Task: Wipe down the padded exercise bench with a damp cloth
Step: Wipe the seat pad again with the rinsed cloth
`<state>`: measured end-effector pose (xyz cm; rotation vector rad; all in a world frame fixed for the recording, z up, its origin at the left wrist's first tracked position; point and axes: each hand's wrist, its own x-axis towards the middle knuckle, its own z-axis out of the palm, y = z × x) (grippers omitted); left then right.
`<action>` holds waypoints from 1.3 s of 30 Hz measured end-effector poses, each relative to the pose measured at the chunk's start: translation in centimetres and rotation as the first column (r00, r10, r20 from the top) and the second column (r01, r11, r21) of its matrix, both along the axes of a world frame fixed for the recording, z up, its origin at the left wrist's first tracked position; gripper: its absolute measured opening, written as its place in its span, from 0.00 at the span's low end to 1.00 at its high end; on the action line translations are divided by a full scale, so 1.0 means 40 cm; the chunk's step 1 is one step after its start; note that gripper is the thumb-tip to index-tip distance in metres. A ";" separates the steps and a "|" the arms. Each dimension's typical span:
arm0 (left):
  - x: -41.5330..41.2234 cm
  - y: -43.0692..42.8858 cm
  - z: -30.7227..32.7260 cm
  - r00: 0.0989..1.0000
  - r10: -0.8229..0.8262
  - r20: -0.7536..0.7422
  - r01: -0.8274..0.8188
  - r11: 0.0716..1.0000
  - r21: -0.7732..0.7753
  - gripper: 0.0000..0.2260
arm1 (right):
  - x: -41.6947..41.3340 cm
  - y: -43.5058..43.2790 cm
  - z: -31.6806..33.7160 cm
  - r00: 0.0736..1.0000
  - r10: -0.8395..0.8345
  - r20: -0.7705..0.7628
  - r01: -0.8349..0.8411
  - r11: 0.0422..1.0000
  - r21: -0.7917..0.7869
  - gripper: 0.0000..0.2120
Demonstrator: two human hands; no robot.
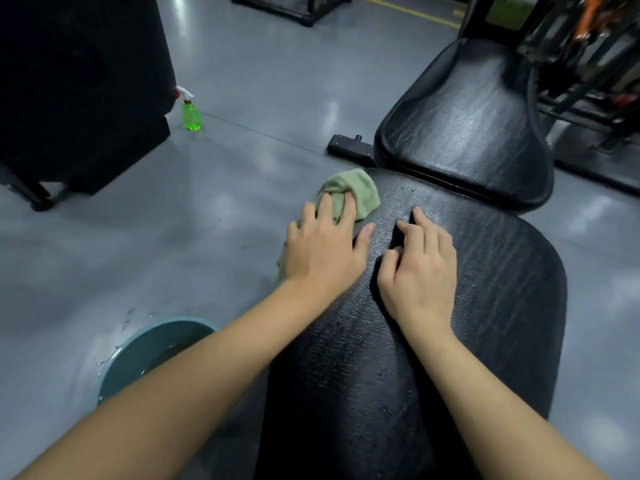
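- On the grey floor [263, 74] to our left, a big black block of equipment [79, 81] is standing. A green spray bottle [192, 114] with a white trigger is standing upright just beside its corner.
- Ahead of us, a second black pad [464, 123] is tilting up past the far end of the padded surface [467, 306]. A black frame foot [349, 147] is sticking out to its left, and dark machine frames [588, 46] are crowding the upper right.
- Our own forearms are crossing the near half of the view, the left one hiding part of the basin [138, 344].
- The padded surface is looking black, creased and cracked along its length, and is shining faintly under the light, with small specks dotted over it.
- The cloth [360, 192], pale green and bunched, is lying on the far left corner of the surface, with part of it hanging over the left edge below our palm.
- Our left hand [325, 244] is pressing down on the cloth, fingers spread and laid over it, thumb stretching out onto the bare pad.
- Our right hand [420, 268] is resting on the surface just beside the left one. It is holding nothing, and its fingers are bending loosely with the tips touching the pad.
- The basin, round and teal, is sitting on the floor left of the near end and holding some dark water. Droplets are lying on the floor around its rim.
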<state>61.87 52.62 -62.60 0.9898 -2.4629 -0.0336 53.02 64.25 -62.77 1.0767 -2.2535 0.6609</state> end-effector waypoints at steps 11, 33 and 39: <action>-0.202 -0.090 0.111 0.990 -0.129 0.057 0.127 0.992 0.027 0.24 | -0.001 0.001 0.004 0.999 -0.016 0.027 0.015 0.999 0.042 0.19; 0.163 0.058 -0.073 0.990 -0.116 -0.079 0.120 0.991 0.052 0.24 | 0.011 0.004 0.009 0.998 -0.004 0.065 0.003 1.000 0.011 0.18; 0.154 0.044 -0.080 0.966 -0.160 -0.206 0.180 0.980 0.085 0.24 | 0.010 0.001 0.005 0.999 -0.008 0.049 0.008 1.000 0.012 0.19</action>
